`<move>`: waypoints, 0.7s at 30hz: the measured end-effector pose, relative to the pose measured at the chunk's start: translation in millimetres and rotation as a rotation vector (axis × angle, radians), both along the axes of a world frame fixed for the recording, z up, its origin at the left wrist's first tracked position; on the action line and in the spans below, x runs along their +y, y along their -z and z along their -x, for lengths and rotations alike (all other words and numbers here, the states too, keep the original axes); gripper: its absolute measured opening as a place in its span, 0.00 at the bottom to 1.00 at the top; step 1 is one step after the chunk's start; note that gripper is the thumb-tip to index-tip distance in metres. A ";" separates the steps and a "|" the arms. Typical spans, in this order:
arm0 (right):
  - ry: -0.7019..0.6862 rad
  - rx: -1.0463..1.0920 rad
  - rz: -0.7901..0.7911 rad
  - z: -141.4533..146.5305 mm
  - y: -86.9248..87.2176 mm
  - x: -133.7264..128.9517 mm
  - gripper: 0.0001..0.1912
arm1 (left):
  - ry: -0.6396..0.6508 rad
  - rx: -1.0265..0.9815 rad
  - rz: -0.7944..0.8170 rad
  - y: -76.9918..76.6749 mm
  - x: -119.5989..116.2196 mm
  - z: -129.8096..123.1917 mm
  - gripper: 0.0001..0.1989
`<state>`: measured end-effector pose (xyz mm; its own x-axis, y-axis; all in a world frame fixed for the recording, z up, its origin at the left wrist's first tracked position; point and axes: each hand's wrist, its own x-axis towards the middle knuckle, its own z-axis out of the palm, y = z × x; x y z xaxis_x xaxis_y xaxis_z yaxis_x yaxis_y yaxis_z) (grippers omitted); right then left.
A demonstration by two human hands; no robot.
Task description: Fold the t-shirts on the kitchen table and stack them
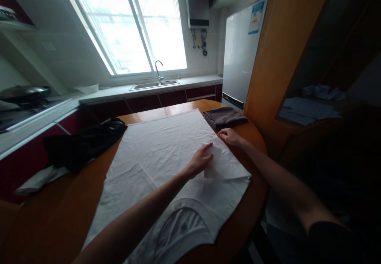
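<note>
A white T-shirt (pixel 166 137) lies spread out on the wooden table (pixel 256 137), its neckline (pixel 190 208) toward me and its hem at the far side. My left hand (pixel 200 161) rests on the shirt near the right sleeve (pixel 223 162), thumb and index finger apart. At the shirt's right edge, my right hand (pixel 231 137) has its fingers closed on the fabric; the fingertips are only partly visible. Just beyond that hand is a folded dark grey-brown cloth (pixel 224 116).
Black clothing (pixel 86 141) hangs over the table's left edge, with a white cloth (pixel 41 178) beside it. Behind are a counter with a sink (pixel 149 85) and a fridge (pixel 242 53). A wok (pixel 25 93) sits on the stove at left. An orange wooden frame (pixel 276 57) stands to the right.
</note>
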<state>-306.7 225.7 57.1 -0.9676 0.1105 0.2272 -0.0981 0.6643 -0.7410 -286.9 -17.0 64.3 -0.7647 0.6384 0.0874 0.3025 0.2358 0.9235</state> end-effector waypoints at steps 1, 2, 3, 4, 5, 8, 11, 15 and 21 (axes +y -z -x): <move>-0.034 -0.003 -0.002 4.1 5.9 0.2 0.10 | 0.036 0.076 0.016 -1.7 -1.4 1.9 0.30; -0.066 -0.004 -0.003 7.1 11.0 -0.4 0.10 | 0.071 0.127 0.036 -3.9 -2.9 3.9 0.31; -0.093 -0.003 -0.005 9.2 15.4 -1.2 0.11 | 0.098 0.149 0.056 -6.5 -4.8 5.8 0.33; -0.112 0.001 -0.008 10.8 18.9 -1.9 0.11 | 0.113 0.141 0.072 -9.3 -6.8 7.8 0.35; -0.122 0.007 -0.012 12.0 21.9 -2.4 0.12 | 0.118 0.110 0.084 -12.0 -8.9 9.9 0.36; -0.119 0.027 -0.030 14.6 28.3 -2.3 0.17 | 0.110 -0.004 0.106 -17.6 -15.1 16.6 0.36; -0.101 0.058 -0.048 15.3 32.1 -1.5 0.16 | 0.074 0.020 0.173 -17.4 -19.6 21.7 0.32; -0.097 0.086 -0.068 14.4 34.1 -1.0 0.12 | 0.059 0.103 0.315 -14.2 -22.8 20.8 0.23; -0.078 0.096 -0.107 15.1 35.6 -0.4 0.08 | 0.088 0.215 0.305 -12.1 -27.1 11.2 0.29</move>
<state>-321.8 225.3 21.5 -0.9457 0.0060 0.3251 -0.2193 0.7265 -0.6512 -298.1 -44.0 76.4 -0.6904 0.7225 0.0356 0.5133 0.4546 0.7279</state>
